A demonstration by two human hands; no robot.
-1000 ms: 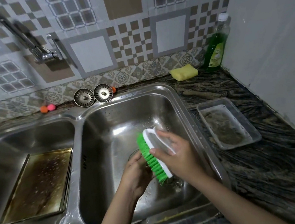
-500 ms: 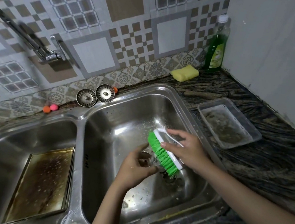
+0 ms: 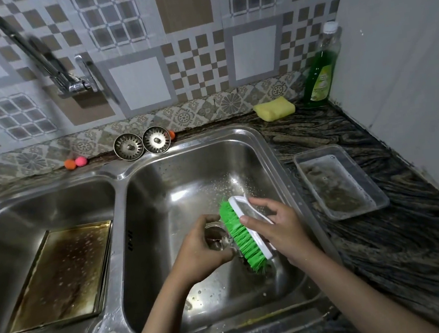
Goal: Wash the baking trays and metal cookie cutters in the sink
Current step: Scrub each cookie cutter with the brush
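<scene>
Left hand (image 3: pixel 200 248) grips small shiny metal cookie cutter (image 3: pixel 217 239); right hand (image 3: pixel 277 228) clasps white-backed green-bristled scrub brush (image 3: pixel 244 234), bristles against cutter.

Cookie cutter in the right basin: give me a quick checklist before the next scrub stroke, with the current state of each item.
1. Left hand grips the metal cookie cutter: ok.
2. Right hand holds the green brush by its white back: ok.
3. Bristles meet the cutter: ok, they touch its right side.
4. Work stays over the right basin: ok.
5. Water running from the faucet: not ok, no stream visible.
6. Cutter clean: cannot tell, mostly hidden by the fingers.
7. Baking tray in the left basin washed: not ok, brown stains remain.
</scene>
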